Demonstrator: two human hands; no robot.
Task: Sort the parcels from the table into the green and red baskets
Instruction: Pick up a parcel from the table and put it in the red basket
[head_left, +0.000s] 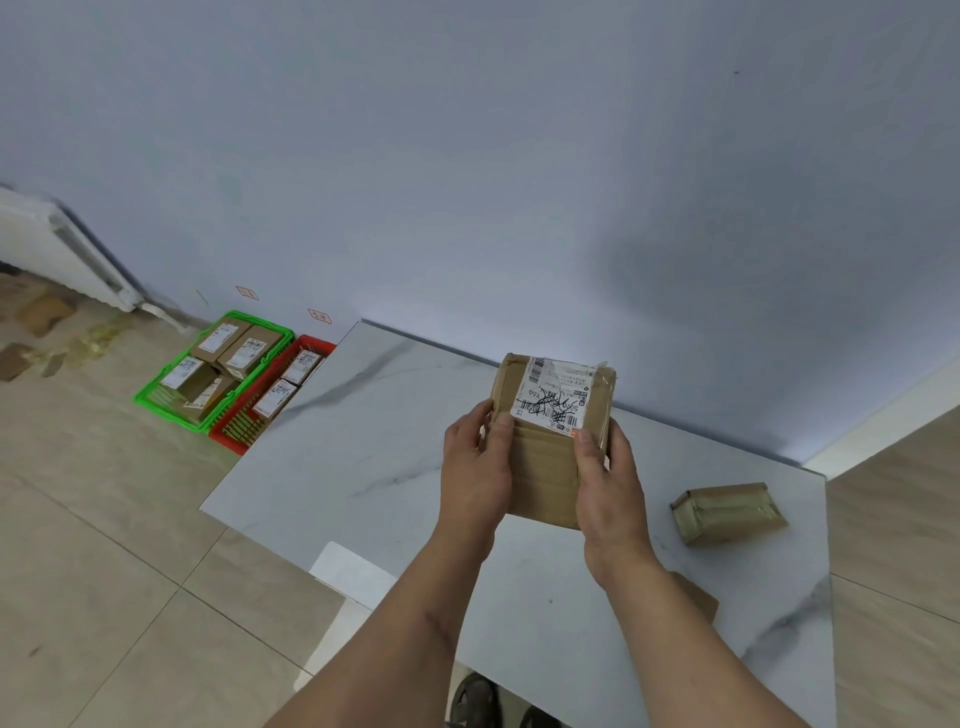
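Two baskets sit side by side on the floor against the wall, off the far left corner of the table (395, 426). The green basket (156, 397) has four brown parcels that I can count, each with a white shipping label on top, packed in pretty snug. The red basket (234, 431) right next to it shows two labelled parcels, but the table edge cuts off part of it, so there could be more I can't see. The person is holding one cardboard parcel (553, 441) up above the table with both hands, left hand (475, 467) gripping the left edge with the thumb across the top, right hand (610, 488) wrapped round the right edge the same way. That parcel has a white label with barcodes, something has been scribbled over in black pen, and I can make out "Y66" on it, the rest of the print is too small to read. On the table there's one more taped parcel (730, 512) lying off to the right near the edge, no label showing on the sides facing me, plus a corner of another brown cardboard piece (698, 597) poking out behind the right forearm. Two small red-outlined tags are stuck on the wall above the baskets, but I can't read the writing on them.
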